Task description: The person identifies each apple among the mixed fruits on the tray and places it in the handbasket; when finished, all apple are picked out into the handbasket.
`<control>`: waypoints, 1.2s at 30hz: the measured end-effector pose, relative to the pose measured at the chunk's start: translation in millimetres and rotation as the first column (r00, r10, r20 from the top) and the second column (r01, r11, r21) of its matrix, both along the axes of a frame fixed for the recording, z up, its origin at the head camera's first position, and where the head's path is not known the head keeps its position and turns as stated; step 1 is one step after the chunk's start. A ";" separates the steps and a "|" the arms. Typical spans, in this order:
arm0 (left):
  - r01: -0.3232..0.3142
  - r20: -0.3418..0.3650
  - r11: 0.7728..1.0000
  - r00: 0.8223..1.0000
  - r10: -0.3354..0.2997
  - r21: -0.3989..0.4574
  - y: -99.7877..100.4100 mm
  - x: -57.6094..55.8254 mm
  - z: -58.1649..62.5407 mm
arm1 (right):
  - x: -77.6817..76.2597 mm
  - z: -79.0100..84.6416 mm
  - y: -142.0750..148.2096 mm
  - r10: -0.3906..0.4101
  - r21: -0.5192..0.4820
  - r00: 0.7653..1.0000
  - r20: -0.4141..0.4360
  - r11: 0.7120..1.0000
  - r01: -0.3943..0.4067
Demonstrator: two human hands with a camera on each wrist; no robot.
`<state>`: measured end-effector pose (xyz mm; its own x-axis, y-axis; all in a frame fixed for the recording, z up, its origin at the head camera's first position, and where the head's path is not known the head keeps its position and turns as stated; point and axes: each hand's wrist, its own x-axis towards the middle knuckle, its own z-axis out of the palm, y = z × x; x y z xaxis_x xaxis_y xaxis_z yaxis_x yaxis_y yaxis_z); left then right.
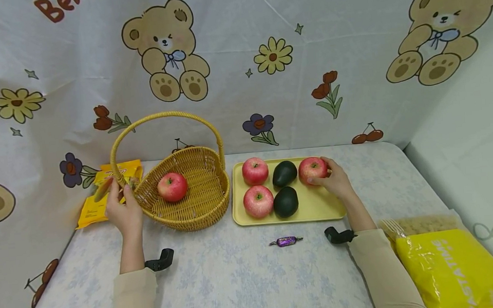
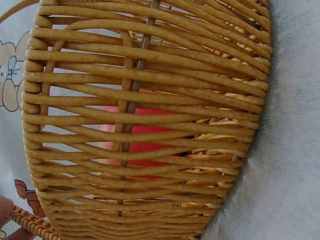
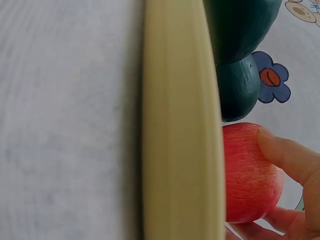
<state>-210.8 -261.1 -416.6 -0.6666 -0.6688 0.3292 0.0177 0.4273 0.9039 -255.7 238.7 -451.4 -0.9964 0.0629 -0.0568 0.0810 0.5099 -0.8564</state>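
My left hand (image 1: 123, 209) grips the left end of the wicker basket (image 1: 204, 221) near the base of its tall handle (image 1: 164, 115). Inside the basket lies one red apple (image 1: 172, 187), also glimpsed through the weave in the left wrist view. On the right, my right hand (image 1: 334, 178) holds another apple (image 3: 250, 172) between thumb and fingers, at the right end of the yellow tray (image 1: 317, 211). Two more apples, one at the back (image 1: 255, 171) and one in front (image 1: 258, 202), sit on the tray's left side beside two dark green avocados (image 1: 286, 202).
A purple-wrapped candy (image 1: 286, 241) lies on the table in front of the tray. Yellow snack packets (image 1: 95, 209) are behind my left hand. A large yellow pasta bag (image 1: 454, 268) rests by my right forearm. A patterned cloth (image 1: 228, 43) hangs along the back.
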 end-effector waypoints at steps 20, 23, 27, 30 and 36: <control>-0.011 0.043 1.000 0.999 0.010 0.022 0.4 3.5 3.2 | 22.4 57.0 -18.8 -0.021 -0.017 0.993 -0.120 1.000 0.019; -0.012 0.051 0.999 0.999 0.011 0.032 0.8 3.3 3.0 | 30.2 70.4 -28.2 0.005 -0.032 0.989 -0.149 0.999 -0.010; -0.014 0.055 0.999 0.998 0.012 0.038 1.8 3.7 3.3 | 37.4 82.9 -42.5 0.056 -0.076 0.981 -0.188 0.995 -0.071; -0.011 0.053 0.999 0.999 0.009 0.036 2.4 3.7 3.1 | 40.9 89.5 -54.8 0.096 -0.105 0.974 -0.204 0.987 -0.119; -0.005 0.025 1.000 1.000 0.005 0.018 2.2 2.1 2.2 | 45.9 100.5 -89.0 0.182 -0.107 0.962 -0.204 0.973 -0.206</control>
